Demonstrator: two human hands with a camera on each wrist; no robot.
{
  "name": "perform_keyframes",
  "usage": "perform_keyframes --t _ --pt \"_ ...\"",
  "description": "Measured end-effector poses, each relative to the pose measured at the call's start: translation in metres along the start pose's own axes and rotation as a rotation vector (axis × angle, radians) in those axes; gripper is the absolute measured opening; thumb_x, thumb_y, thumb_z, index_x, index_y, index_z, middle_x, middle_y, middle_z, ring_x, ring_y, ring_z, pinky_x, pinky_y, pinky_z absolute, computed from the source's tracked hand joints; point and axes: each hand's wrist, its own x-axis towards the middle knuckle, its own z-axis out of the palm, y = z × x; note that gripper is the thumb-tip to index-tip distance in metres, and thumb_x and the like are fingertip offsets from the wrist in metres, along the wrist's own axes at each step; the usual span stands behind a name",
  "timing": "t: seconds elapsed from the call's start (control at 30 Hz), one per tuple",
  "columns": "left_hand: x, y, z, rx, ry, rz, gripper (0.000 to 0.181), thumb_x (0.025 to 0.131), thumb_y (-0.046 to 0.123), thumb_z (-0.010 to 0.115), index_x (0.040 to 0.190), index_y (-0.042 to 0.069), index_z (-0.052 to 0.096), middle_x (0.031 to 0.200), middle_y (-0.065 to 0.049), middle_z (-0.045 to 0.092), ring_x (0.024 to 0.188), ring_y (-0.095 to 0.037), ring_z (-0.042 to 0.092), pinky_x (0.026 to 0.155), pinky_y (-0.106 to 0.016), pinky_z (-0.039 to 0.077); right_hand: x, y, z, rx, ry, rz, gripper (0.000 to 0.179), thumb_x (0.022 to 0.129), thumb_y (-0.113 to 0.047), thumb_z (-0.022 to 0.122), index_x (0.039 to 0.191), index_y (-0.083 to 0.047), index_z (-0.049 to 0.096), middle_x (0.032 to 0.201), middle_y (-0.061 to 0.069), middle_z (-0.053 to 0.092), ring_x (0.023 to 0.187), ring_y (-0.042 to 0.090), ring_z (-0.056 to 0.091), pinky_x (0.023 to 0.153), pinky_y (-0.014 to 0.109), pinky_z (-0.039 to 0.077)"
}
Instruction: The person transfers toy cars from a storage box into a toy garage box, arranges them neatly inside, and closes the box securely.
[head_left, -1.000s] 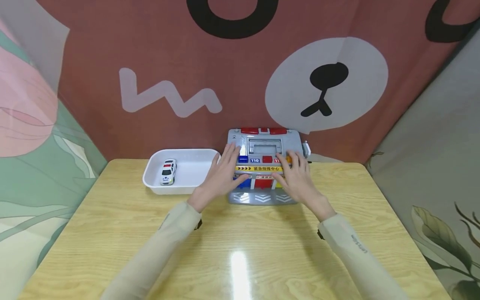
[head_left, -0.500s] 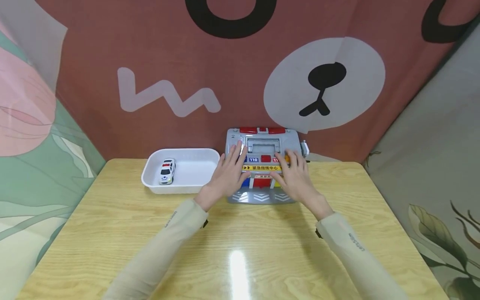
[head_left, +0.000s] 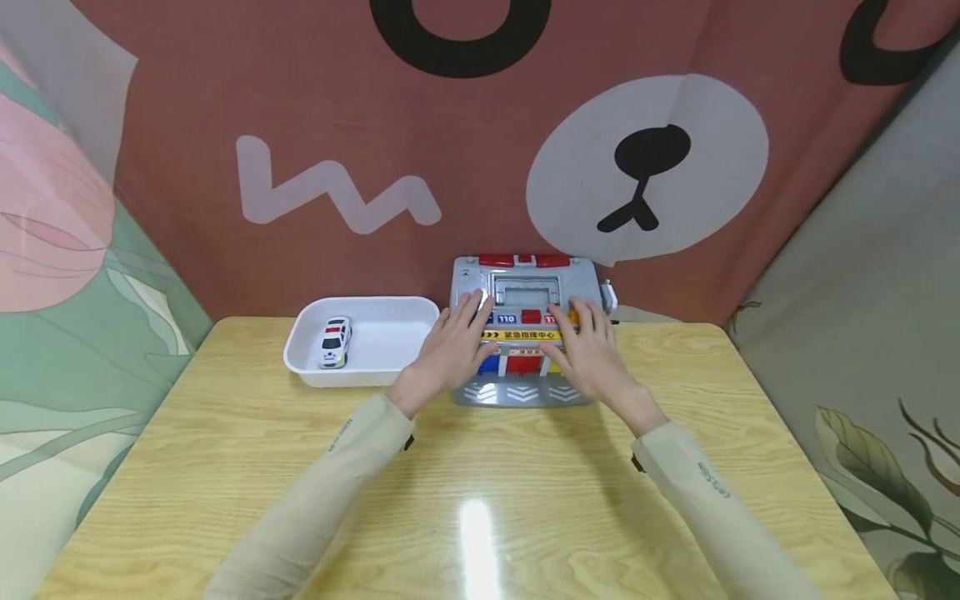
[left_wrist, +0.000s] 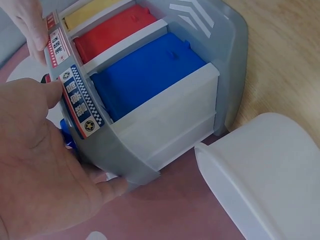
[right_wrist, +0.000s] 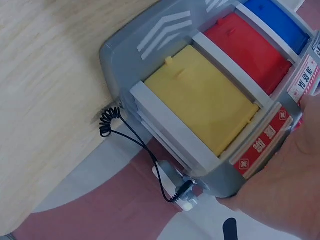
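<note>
A grey toy garage [head_left: 522,395] stands at the back of the table. Its blue door [left_wrist: 150,72], red door [right_wrist: 248,52] and yellow door [right_wrist: 202,100] are all closed. My left hand [head_left: 447,346] rests on the left part of its top, fingers extended and thumb at the front edge above the blue door. On the right part lies my right hand [head_left: 594,357], fingers spread, thumb near the front edge. Buttons and a yellow strip with lettering show between the hands; the left palm and fingers cover part of the button row.
A white tray [head_left: 375,379] stands left of the garage, close to it, with a small white toy police car [head_left: 335,342] inside. A white handset [head_left: 610,295] hangs on the garage's right side, its coiled black cord [right_wrist: 109,120] reaching the table edge. A printed cloth [head_left: 337,258] hangs behind.
My left hand has shifted right along the garage's top, covering more of the blue button, and its fingers have slid back slightly since half a second ago. The right hand stays put.
</note>
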Motion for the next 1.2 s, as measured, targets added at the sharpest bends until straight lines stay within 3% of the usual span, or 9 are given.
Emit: perform_keyframes --t 0.4,0.7,1.0,1.2 --pt "-0.001 0.0 -0.001 0.002 -0.031 -0.029 0.073 0.101 0.049 0.037 0.156 0.012 0.006 0.161 -0.011 0.002 0.147 -0.026 0.001 0.116 -0.048 0.013 0.001 -0.003 -0.016 -0.035 -0.041 -0.113 0.064 0.1 -0.042 0.049 0.152 -0.01 0.028 0.151 0.028 0.02 0.136 0.048 0.017 0.109 0.063 0.017" --pt "-0.001 0.004 -0.006 -0.017 -0.033 -0.032 0.074 0.1 0.05 0.04 0.156 0.012 0.008 0.161 -0.011 0.003 0.147 -0.026 0.002 0.115 -0.049 0.016 -0.002 -0.001 -0.013 -0.03 -0.012 -0.096 0.064 0.1 -0.04 0.05 0.151 -0.009 0.029 0.151 0.026 0.018 0.136 0.046 0.015 0.11 0.062 0.013" --pt "0.0 0.01 -0.015 0.004 -0.085 -0.095 0.074 0.099 0.049 0.043 0.156 0.016 0.009 0.162 -0.009 0.003 0.147 -0.025 0.002 0.113 -0.052 0.022 -0.002 0.0 -0.011 0.016 -0.008 -0.082 0.065 0.099 -0.041 0.051 0.152 -0.011 0.029 0.153 0.025 0.016 0.137 0.044 0.013 0.11 0.063 0.014" --pt "-0.001 0.01 -0.016 -0.035 -0.095 -0.097 0.075 0.099 0.048 0.045 0.156 0.017 0.008 0.162 -0.009 0.003 0.147 -0.026 0.001 0.111 -0.053 0.025 -0.002 0.002 -0.011 0.042 -0.005 -0.078 0.065 0.098 -0.041 0.053 0.152 -0.013 0.029 0.153 0.024 0.016 0.138 0.044 0.013 0.109 0.064 0.014"
